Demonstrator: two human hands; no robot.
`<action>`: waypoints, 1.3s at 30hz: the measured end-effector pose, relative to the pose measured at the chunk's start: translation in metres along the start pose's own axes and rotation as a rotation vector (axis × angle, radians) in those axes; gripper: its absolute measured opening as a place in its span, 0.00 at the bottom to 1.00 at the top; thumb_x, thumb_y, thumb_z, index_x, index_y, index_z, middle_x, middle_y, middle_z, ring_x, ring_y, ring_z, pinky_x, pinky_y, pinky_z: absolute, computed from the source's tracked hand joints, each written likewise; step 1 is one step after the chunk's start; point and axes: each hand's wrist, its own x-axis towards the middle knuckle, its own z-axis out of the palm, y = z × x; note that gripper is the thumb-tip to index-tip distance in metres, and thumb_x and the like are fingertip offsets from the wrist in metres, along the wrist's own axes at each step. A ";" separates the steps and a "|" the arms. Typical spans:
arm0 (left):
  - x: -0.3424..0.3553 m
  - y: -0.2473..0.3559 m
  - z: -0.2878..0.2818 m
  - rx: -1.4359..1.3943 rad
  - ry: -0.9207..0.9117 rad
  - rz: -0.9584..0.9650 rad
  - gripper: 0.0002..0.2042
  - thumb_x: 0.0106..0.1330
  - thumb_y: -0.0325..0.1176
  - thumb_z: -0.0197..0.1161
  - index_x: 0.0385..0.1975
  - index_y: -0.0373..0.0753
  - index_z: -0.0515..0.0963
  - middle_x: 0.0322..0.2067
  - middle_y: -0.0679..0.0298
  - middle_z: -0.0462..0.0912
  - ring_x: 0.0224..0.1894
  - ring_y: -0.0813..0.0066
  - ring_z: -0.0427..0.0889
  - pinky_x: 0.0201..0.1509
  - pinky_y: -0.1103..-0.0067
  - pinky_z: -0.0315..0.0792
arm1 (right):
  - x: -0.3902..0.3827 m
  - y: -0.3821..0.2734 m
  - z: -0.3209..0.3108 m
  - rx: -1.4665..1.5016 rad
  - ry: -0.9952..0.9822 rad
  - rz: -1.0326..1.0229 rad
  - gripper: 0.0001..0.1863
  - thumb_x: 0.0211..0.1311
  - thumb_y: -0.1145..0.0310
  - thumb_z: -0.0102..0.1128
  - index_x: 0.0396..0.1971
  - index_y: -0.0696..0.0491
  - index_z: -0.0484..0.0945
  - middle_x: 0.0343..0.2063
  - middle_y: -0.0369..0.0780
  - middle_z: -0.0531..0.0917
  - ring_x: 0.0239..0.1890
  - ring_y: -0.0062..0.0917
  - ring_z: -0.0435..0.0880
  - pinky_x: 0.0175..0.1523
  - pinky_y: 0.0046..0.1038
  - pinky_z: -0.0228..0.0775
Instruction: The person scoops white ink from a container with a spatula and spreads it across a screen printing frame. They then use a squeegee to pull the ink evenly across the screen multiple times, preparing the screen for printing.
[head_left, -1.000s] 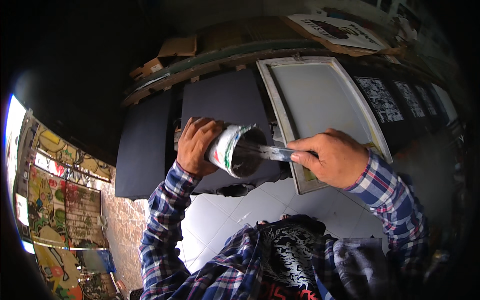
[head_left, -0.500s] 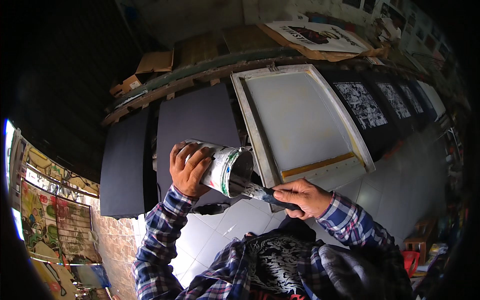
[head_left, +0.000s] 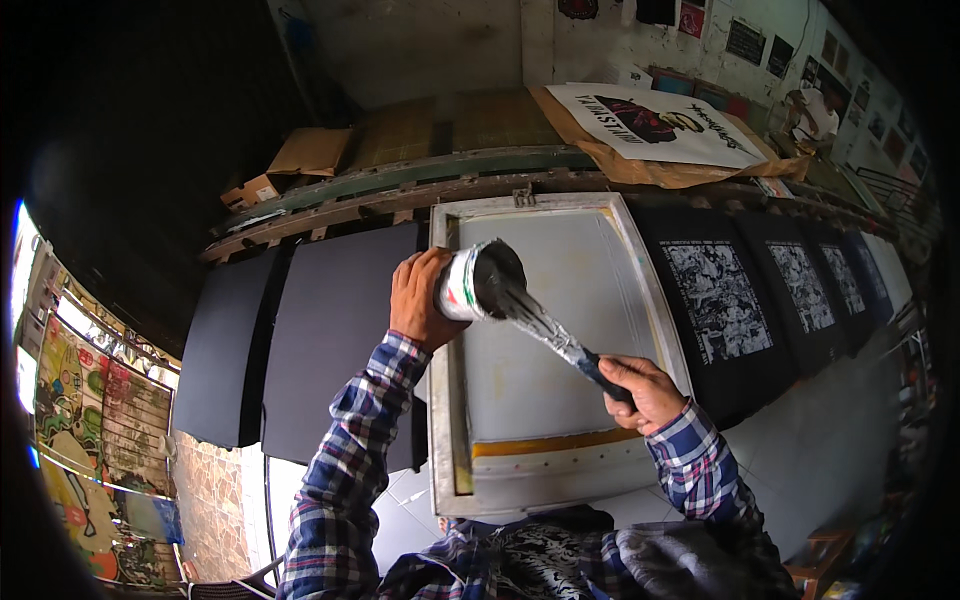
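Gripped in my left hand (head_left: 418,300) is a white can (head_left: 461,285) with coloured marks, tipped so its dark open mouth faces right. My right hand (head_left: 650,396) is closed around the dark handle of an ink-smeared spatula (head_left: 553,338). The spatula's blade reaches up and left to the can's mouth; how far its tip goes in is hard to make out. Beneath both hands lies a screen-printing frame (head_left: 540,486) with a pale grey mesh (head_left: 560,395). An amber strip (head_left: 545,441) runs along the mesh's near end.
Plain dark fabric panels (head_left: 340,345) lie left of the frame. On the right, several black panels (head_left: 718,300) bear white prints. Behind runs a wooden rail (head_left: 390,228), with a cardboard box (head_left: 308,152) and a printed white poster (head_left: 655,125) beyond. Pale floor tiles show below.
The can and spatula have moved up and right, over the frame. My view has shifted, so the frame sits more squarely before me. The spatula now slants more steeply, its handle lower right.
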 end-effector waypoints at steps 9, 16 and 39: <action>0.020 0.016 0.101 0.047 -0.127 -0.483 0.53 0.34 0.37 0.87 0.67 0.40 0.64 0.60 0.54 0.73 0.62 0.49 0.73 0.68 0.59 0.70 | 0.058 -0.049 -0.128 -0.091 0.108 -0.138 0.17 0.76 0.54 0.62 0.53 0.50 0.81 0.23 0.31 0.76 0.15 0.12 0.67 0.13 0.15 0.50; -0.009 -0.012 0.069 0.029 0.047 -0.701 0.57 0.35 0.37 0.89 0.69 0.38 0.59 0.60 0.51 0.73 0.61 0.57 0.77 0.67 0.65 0.74 | 0.187 -0.072 -0.131 -0.328 0.194 -0.284 0.23 0.76 0.52 0.60 0.57 0.56 0.81 0.27 0.34 0.81 0.21 0.17 0.77 0.19 0.20 0.60; -0.031 0.030 0.018 -0.167 0.141 -0.743 0.57 0.37 0.37 0.89 0.69 0.37 0.57 0.59 0.51 0.75 0.61 0.55 0.78 0.69 0.63 0.74 | 0.240 -0.032 -0.154 -1.613 0.680 -0.762 0.17 0.75 0.53 0.56 0.60 0.32 0.81 0.33 0.47 0.84 0.34 0.48 0.86 0.41 0.49 0.79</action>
